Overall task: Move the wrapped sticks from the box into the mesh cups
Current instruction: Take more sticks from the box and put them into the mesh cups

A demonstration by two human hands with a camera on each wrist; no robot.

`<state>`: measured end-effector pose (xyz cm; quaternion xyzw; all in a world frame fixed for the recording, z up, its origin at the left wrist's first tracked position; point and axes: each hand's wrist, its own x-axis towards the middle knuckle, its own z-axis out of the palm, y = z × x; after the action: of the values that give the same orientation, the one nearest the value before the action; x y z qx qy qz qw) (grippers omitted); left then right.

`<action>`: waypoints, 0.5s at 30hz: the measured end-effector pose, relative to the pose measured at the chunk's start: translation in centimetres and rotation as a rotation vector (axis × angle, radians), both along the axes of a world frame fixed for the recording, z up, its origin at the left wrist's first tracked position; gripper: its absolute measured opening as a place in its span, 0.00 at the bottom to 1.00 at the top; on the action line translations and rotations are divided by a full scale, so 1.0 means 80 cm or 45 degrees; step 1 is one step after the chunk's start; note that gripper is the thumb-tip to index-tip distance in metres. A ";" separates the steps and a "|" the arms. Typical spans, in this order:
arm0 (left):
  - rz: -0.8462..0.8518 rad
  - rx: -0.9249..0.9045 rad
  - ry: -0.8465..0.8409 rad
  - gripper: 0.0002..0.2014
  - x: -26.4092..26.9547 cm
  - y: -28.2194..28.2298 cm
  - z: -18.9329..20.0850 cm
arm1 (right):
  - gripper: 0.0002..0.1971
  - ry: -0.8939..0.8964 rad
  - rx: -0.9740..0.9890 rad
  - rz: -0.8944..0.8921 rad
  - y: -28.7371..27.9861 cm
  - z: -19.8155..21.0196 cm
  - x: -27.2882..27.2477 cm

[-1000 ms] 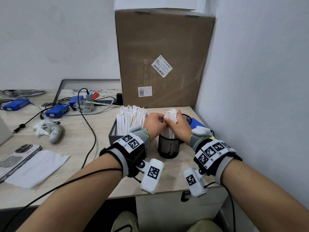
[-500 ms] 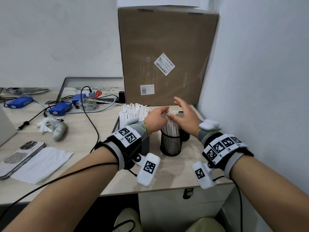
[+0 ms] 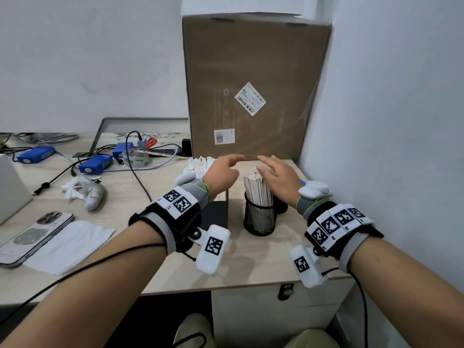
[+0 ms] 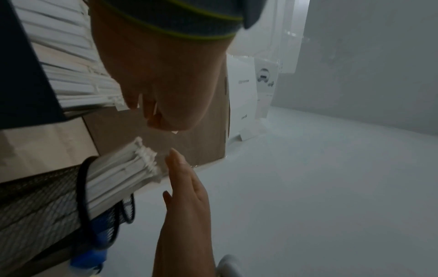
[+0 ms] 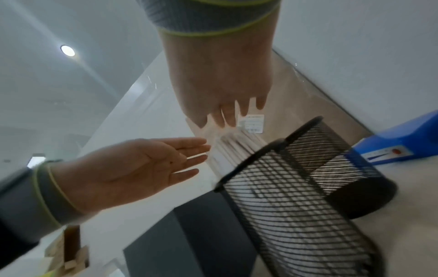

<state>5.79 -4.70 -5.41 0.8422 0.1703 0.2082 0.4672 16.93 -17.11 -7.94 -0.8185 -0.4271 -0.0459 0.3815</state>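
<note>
Head view: left hand (image 3: pixel 221 175) and right hand (image 3: pixel 277 178) hover with fingers straight and apart, holding nothing, above a black wire-mesh cup (image 3: pixel 259 218) near the right edge of the pale wood worktop (image 3: pixel 125 204). White paper-wrapped sticks (image 3: pixel 257 188) stand packed upright in that cup. More wrapped sticks (image 3: pixel 200 164) fill a dark open box (image 3: pixel 217 214) just left of it, partly under the left wrist. A tall brown cardboard carton (image 3: pixel 253 86) stands at the far right corner.

Left wrist view: right hand's straight fingers (image 4: pixel 176 165) lie just beside the stick tops (image 4: pixel 145 159); whether they touch, cannot tell.

Right wrist view: left palm (image 5: pixel 132 168) faces up, open. A second black mesh cup (image 5: pixel 341 168) stands touching the first (image 5: pixel 291 221), with no sticks visible in it.
</note>
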 end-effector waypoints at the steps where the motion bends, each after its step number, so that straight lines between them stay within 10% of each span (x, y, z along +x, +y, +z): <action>1: 0.053 -0.038 -0.072 0.27 -0.001 0.008 0.001 | 0.19 -0.042 0.083 -0.030 0.001 0.006 -0.004; 6: 0.368 -0.147 -0.199 0.18 -0.023 0.052 0.007 | 0.08 -0.094 0.254 -0.052 0.016 0.030 -0.054; 15: 0.561 -0.063 0.225 0.17 -0.068 0.099 -0.024 | 0.05 -0.065 -0.516 -0.125 0.081 0.016 -0.097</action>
<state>0.38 3.22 -7.34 0.7879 0.3953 0.2267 0.4142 9.16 -10.63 -6.67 -0.8970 -0.3965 0.0018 0.1954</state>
